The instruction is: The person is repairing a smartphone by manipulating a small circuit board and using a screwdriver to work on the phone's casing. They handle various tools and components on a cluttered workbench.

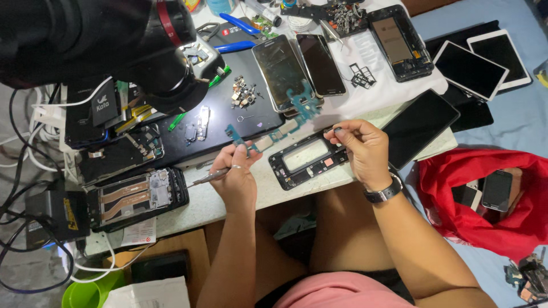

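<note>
My left hand grips a slim metal tool that points left, and its fingertips pinch a small teal circuit board. My right hand, a black watch on its wrist, pinches the top right corner of a black phone mid-frame that lies flat on the white work table. A teal flex board lies just beyond the frame, partly under two face-up phones.
An opened phone with copper parts lies left of my hands. A black mat holds small screws and parts. Tablets, a dark screen panel, a red bag with phones, cables and a green tub surround the table.
</note>
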